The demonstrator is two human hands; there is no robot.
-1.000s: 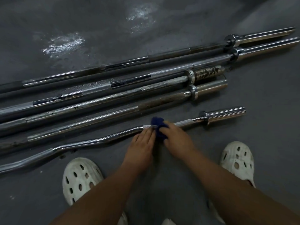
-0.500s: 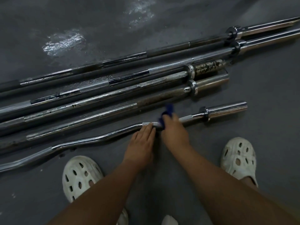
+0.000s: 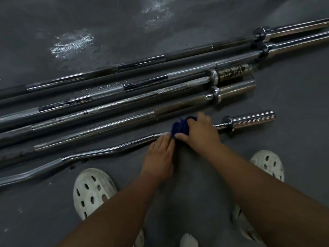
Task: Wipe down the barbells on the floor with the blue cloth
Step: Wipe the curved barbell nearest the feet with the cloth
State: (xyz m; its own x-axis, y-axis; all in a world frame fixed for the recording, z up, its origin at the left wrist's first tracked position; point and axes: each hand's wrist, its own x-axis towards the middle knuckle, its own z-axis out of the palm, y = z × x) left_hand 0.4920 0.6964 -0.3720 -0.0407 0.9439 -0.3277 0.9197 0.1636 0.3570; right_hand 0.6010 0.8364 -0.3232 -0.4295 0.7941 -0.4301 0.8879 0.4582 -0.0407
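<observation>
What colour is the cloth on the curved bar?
The cloth is dark blue; head view shows it.

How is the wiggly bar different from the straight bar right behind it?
The wiggly bar bends in waves; the straight bar does not. The wiggly bar looks shiny; the straight bar has brown, rusty-looking patches. The blue cloth is on the wiggly bar, not the straight bar. Both lie on the floor.
</observation>
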